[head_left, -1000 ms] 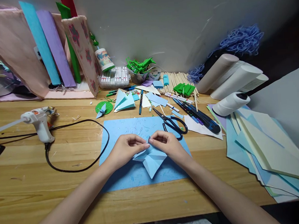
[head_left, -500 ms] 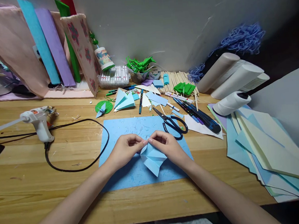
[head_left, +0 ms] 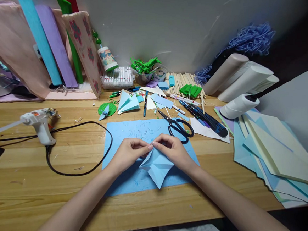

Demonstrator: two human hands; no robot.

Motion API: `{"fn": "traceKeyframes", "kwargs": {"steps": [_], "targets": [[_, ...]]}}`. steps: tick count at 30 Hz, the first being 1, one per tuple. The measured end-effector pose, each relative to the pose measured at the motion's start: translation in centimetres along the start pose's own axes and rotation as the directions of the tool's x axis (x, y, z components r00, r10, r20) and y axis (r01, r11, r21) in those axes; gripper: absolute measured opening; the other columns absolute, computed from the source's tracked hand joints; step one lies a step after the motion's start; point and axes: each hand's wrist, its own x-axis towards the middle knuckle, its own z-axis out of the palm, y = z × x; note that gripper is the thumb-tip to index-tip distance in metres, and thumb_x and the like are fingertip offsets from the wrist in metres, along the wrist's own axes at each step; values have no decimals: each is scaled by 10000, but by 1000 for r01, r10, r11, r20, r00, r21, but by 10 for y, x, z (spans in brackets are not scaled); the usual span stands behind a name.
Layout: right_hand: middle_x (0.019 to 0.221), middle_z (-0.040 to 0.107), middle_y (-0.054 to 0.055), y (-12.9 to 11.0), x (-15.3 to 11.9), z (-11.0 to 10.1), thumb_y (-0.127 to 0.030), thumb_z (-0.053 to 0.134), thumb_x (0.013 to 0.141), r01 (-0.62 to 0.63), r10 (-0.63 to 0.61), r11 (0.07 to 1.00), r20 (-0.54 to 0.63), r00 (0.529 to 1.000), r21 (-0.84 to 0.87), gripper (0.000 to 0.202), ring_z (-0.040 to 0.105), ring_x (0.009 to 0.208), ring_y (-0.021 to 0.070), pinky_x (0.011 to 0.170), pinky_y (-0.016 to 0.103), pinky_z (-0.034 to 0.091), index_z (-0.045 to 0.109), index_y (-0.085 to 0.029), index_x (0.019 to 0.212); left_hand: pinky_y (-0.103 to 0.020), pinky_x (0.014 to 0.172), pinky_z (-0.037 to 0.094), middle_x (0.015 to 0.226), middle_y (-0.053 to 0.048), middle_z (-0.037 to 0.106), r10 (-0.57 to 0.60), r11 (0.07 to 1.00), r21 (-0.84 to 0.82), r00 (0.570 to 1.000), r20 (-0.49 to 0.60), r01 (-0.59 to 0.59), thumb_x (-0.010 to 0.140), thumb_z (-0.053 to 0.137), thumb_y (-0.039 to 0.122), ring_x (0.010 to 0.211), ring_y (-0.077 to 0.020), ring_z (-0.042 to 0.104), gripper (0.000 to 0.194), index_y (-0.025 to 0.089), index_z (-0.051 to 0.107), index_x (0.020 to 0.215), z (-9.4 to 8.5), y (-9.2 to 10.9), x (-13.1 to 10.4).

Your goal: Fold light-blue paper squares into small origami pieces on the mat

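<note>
A light blue folded paper point(head_left: 158, 166) with creases hangs between my hands, its lower point toward me. My left hand point(head_left: 131, 153) pinches its top corner from the left, thumb against fingers. From the right, my right hand point(head_left: 171, 149) pinches the same corner, the fingertips of both hands nearly touching. Beneath them lies a blue sheet point(head_left: 122, 182) on the wooden table. Black-handled scissors point(head_left: 177, 126) rest at the sheet's upper right, just beyond my right hand.
A white glue gun point(head_left: 41, 128) with a looping black cable point(head_left: 75, 174) stands left. Pens, paper scraps and a black cutter point(head_left: 213, 123) lie behind the sheet. Stacked coloured papers point(head_left: 282, 155) and a white roll point(head_left: 240, 106) are at right. A marker box point(head_left: 117, 78) sits at the back.
The folded paper has spread wider, its left and right corners now further out and its bottom point lower. Both hands keep their pinch in nearly the same place.
</note>
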Motion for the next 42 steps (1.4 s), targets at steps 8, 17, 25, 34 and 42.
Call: {"fn": "traceKeyframes", "kwargs": {"steps": [8, 17, 25, 34, 42], "targets": [[712, 607, 10, 0, -1, 2, -308, 597, 763, -21, 21, 999, 18, 1000, 28, 147, 551, 686, 136, 616, 241, 423, 607, -165, 730, -177, 529, 394, 624, -15, 634, 52, 997, 62, 998, -35, -49, 647, 680, 251, 555, -86, 522, 155, 112, 675, 716, 1, 0, -2], [690, 596, 0, -3, -4, 1, -275, 586, 778, 42, -46, 997, -66, 997, -65, 124, 546, 673, 131, 592, 233, 409, 605, -174, 708, -173, 512, 377, 618, 11, 560, 3, 998, 65, 1000, 25, -5, 652, 679, 305, 544, -71, 490, 253, 106, 600, 785, 9, 4, -5], [718, 603, 7, -2, -3, 1, -250, 562, 795, 68, -83, 984, -86, 993, -163, 108, 549, 694, 134, 606, 235, 411, 602, -173, 732, -223, 630, 434, 775, -37, 657, 136, 948, 282, 989, 52, -145, 781, 502, 239, 693, -136, 574, 210, 126, 657, 867, 10, -1, -7], [710, 595, 10, 3, -1, 1, -311, 585, 771, 42, -58, 982, -84, 995, -183, 139, 531, 660, 133, 578, 238, 407, 604, -173, 761, -245, 694, 448, 897, -30, 701, 231, 877, 427, 972, 29, -221, 814, 428, 192, 807, -182, 626, 304, 193, 656, 1014, 9, 0, -9], [701, 597, 9, 6, 1, 1, -315, 566, 779, -15, 12, 999, -72, 997, -39, 159, 536, 661, 131, 597, 236, 418, 600, -167, 734, -249, 655, 416, 819, -63, 689, 370, 602, 754, 929, 27, -262, 872, 370, 228, 725, -175, 627, 283, 168, 641, 927, 15, 1, -14]]}}
